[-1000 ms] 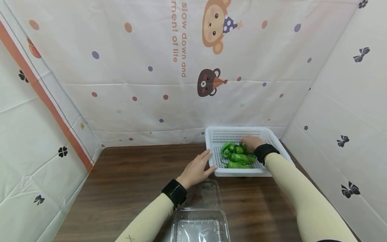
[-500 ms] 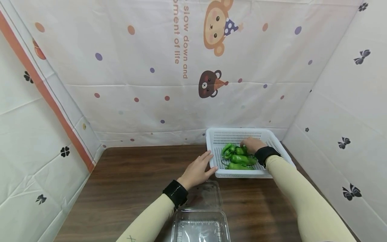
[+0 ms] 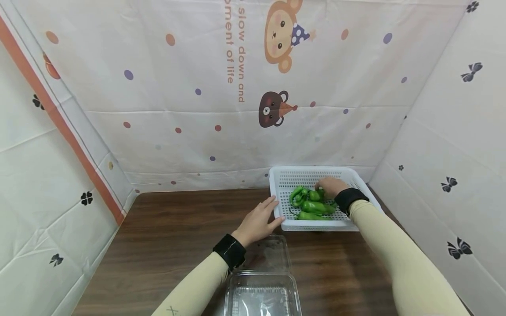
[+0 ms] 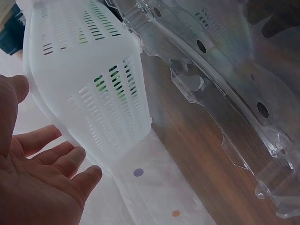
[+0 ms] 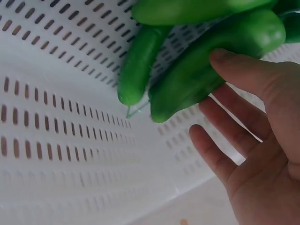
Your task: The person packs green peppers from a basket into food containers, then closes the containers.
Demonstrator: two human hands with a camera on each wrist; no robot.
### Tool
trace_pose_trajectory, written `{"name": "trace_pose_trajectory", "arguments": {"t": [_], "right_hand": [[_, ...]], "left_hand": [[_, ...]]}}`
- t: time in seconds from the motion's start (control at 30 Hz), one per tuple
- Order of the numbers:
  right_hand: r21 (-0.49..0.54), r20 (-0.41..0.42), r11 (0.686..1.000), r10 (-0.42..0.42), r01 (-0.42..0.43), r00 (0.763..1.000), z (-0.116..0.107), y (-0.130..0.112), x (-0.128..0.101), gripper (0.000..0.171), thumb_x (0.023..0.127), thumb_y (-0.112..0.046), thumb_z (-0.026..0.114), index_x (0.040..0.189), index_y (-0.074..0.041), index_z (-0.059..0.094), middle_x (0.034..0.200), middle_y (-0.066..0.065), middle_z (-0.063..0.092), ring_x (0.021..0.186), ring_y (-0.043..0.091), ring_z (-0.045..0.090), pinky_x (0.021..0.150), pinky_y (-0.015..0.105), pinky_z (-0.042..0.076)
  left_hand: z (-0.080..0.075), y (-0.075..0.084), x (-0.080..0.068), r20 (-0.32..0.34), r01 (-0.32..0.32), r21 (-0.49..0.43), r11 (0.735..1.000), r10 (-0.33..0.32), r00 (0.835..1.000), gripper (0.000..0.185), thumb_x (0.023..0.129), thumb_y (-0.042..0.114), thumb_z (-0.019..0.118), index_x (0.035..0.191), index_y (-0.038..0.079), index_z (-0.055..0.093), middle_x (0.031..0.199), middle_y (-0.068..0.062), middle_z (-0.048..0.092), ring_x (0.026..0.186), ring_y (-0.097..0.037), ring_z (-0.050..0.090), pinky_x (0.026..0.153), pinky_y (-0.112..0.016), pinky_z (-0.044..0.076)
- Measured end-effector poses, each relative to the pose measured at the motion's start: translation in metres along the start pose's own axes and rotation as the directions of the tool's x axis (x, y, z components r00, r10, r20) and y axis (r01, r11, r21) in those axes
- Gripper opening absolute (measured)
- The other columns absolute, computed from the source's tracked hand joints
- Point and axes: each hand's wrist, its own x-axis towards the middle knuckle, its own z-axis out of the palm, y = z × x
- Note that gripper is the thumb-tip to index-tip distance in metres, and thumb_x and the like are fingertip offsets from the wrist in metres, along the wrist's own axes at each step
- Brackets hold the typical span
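White plastic basket [image 3: 281,180] sits at the back right of the wooden table [image 3: 166,245], with a pile of green peppers [image 3: 310,204] inside it. Right hand [image 3: 331,186] is in the basket over the peppers, fingers loosely spread, thumb touching one, not gripping yet. Left hand [image 3: 258,221] rests flat and relaxed against the basket's left front corner. Clear clamshell box [image 3: 262,292] lies open just in front of the basket.

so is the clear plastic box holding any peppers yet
No, in the head view the clear plastic box sits open with nothing green inside, while the green peppers lie in the white basket.
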Motion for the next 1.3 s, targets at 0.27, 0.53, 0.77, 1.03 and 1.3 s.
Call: {"name": "trace_pose_trajectory", "arguments": {"t": [0.27,0.53,0.77,1.03,1.3], "right_hand": [[-0.005,0.055,1.0,0.02,-0.02,0.998,-0.017,0.003,0.0,0.04,0.081,0.009,0.079,0.119,-0.003,0.075,0.12,0.02,0.07,0.112,0.042,0.065,0.091,0.054,0.057],[-0.022,0.053,1.0,0.014,-0.013,0.998,-0.026,0.005,0.001,0.04,0.08,0.01,0.078,0.116,-0.005,0.077,0.119,0.018,0.071,0.114,0.042,0.063,0.095,0.055,0.054],[-0.007,0.093,1.0,0.021,-0.02,0.995,-0.049,-0.011,-0.006,0.041,0.083,0.012,0.071,0.122,-0.001,0.074,0.123,0.022,0.068,0.116,0.043,0.062,0.092,0.054,0.056],[-0.032,0.123,0.999,0.017,-0.013,0.992,-0.058,-0.017,-0.01,0.036,0.086,0.01,0.073,0.12,-0.001,0.074,0.122,0.021,0.069,0.114,0.041,0.064,0.09,0.052,0.057],[-0.079,0.227,0.996,0.061,-0.044,0.972,-0.059,-0.02,-0.019,0.033,0.086,0.009,0.076,0.118,0.002,0.073,0.119,0.023,0.068,0.111,0.041,0.064,0.088,0.048,0.059]], "left_hand": [[-0.001,-0.002,0.001,-0.017,0.001,-0.002,1.0,-0.001,1.0,0.061,0.105,0.04,0.059,0.153,0.003,0.047,0.163,-0.016,0.036,0.147,-0.028,0.041,0.12,-0.05,0.035],[0.001,-0.002,0.002,-0.009,0.007,-0.001,1.0,-0.007,1.0,0.062,0.105,0.041,0.058,0.153,0.004,0.046,0.163,-0.014,0.036,0.147,-0.027,0.041,0.12,-0.049,0.034],[0.0,-0.002,0.003,-0.012,-0.002,-0.004,1.0,0.001,1.0,0.062,0.105,0.041,0.059,0.153,0.004,0.047,0.163,-0.015,0.036,0.147,-0.028,0.041,0.12,-0.05,0.034],[0.001,-0.002,0.005,-0.016,-0.008,-0.005,1.0,0.008,1.0,0.061,0.105,0.04,0.059,0.152,0.003,0.048,0.163,-0.016,0.036,0.147,-0.028,0.041,0.12,-0.05,0.035],[-0.001,-0.001,0.005,-0.003,0.005,-0.018,1.0,-0.005,1.0,0.062,0.106,0.041,0.057,0.153,0.003,0.046,0.164,-0.016,0.034,0.148,-0.028,0.04,0.121,-0.049,0.033]]}}
